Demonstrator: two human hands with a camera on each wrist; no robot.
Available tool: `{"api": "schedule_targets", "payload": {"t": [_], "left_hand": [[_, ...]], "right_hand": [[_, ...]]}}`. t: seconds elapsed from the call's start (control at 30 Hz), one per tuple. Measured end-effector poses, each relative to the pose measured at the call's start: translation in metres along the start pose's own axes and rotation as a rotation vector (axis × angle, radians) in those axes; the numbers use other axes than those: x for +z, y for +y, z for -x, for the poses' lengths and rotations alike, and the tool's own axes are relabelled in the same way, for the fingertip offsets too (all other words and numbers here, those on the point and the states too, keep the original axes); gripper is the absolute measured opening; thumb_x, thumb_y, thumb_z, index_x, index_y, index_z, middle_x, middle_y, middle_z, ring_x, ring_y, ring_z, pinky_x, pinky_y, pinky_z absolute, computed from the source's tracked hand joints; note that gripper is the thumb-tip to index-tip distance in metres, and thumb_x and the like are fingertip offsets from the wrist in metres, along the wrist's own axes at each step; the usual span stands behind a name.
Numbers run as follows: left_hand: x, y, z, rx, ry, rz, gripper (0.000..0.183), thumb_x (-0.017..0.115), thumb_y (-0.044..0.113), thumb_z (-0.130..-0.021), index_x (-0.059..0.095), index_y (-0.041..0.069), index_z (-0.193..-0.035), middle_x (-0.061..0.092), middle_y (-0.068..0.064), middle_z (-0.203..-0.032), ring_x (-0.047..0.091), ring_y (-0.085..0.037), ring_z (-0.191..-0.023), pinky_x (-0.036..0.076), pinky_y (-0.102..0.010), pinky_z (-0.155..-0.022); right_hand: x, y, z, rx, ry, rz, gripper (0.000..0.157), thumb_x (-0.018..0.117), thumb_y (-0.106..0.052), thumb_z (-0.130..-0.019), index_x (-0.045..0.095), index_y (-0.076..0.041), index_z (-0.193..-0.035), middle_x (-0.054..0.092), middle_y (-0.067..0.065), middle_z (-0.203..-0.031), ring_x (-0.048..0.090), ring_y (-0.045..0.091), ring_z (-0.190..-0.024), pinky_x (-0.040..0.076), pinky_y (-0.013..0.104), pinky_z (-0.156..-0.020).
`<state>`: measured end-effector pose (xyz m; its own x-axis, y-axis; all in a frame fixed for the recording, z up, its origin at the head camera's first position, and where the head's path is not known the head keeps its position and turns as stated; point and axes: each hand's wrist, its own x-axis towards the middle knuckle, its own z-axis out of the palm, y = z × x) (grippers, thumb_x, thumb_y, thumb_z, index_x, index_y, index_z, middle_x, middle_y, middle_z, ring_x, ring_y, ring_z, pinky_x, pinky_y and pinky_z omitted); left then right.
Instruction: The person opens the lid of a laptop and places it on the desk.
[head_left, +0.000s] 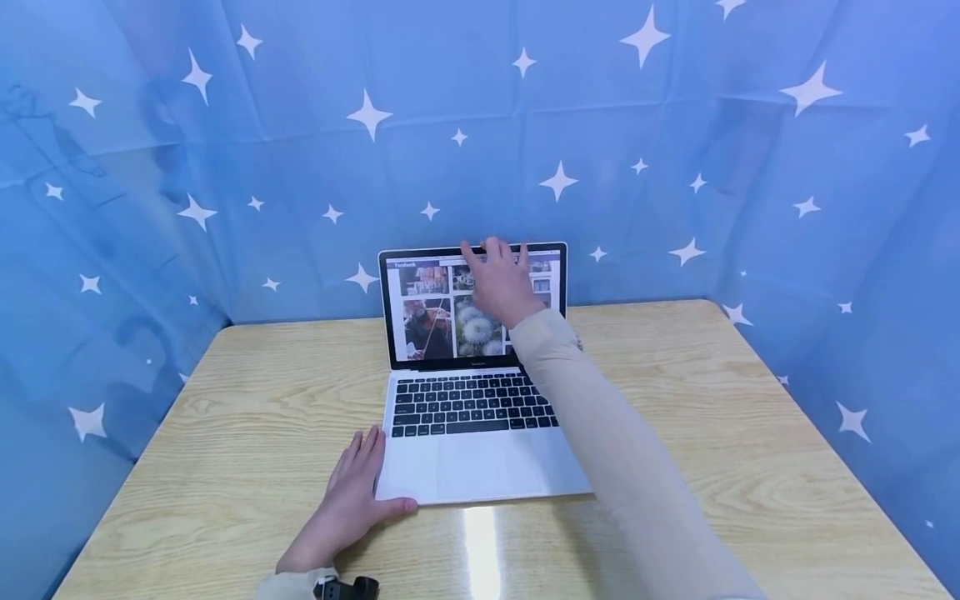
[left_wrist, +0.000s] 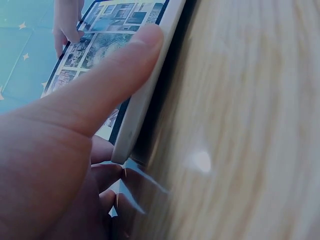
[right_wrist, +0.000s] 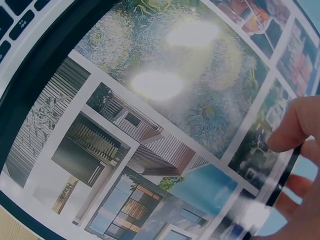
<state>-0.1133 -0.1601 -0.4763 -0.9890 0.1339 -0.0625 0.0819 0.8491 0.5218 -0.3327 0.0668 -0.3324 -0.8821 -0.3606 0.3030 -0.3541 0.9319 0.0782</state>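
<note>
An open silver laptop [head_left: 487, 471] stands on the wooden table, its lit screen [head_left: 429, 327] showing a page of photos. My right hand [head_left: 501, 282] reaches over the keyboard [head_left: 465, 402] and grips the screen's top edge. In the right wrist view, the thumb [right_wrist: 295, 125] lies on the front of the screen, with other fingers behind the edge. My left hand [head_left: 348, 498] holds the base at its near left corner. Its thumb [left_wrist: 125, 65] lies along the front edge and its fingers along the left side, as the left wrist view shows.
The wooden table [head_left: 247, 433] extends to both sides of the laptop. Blue curtains [head_left: 480, 183] with white stars hang behind the table and at both sides. A dark wrist strap [head_left: 345, 588] is on my left wrist.
</note>
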Motion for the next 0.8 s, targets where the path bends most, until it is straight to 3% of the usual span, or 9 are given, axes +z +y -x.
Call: {"api": "schedule_targets", "payload": {"t": [0.4,0.8], "left_hand": [[-0.001,0.001,0.002,0.024,0.009,-0.015,0.117,0.063,0.07,-0.058,0.017,0.001,-0.141,0.01,-0.016,-0.147,0.0,-0.037,-0.133,0.003,-0.051,-0.105],[0.0,0.002,0.001,0.02,0.001,-0.049,0.119,0.062,0.071,-0.057,0.017,0.0,-0.141,0.01,-0.017,-0.147,0.0,-0.037,-0.133,0.003,-0.051,-0.106]], "right_hand": [[0.0,0.001,0.0,0.003,0.022,0.0,0.072,0.056,-0.028,-0.084,0.015,-0.031,-0.143,0.027,0.01,-0.135,0.026,0.028,-0.125,0.01,0.062,-0.1],[-0.006,0.003,0.012,-0.034,0.058,-0.01,0.077,0.059,-0.027,-0.082,0.013,-0.03,-0.144,0.029,0.009,-0.134,0.027,0.028,-0.125,0.0,0.058,-0.103]]}}
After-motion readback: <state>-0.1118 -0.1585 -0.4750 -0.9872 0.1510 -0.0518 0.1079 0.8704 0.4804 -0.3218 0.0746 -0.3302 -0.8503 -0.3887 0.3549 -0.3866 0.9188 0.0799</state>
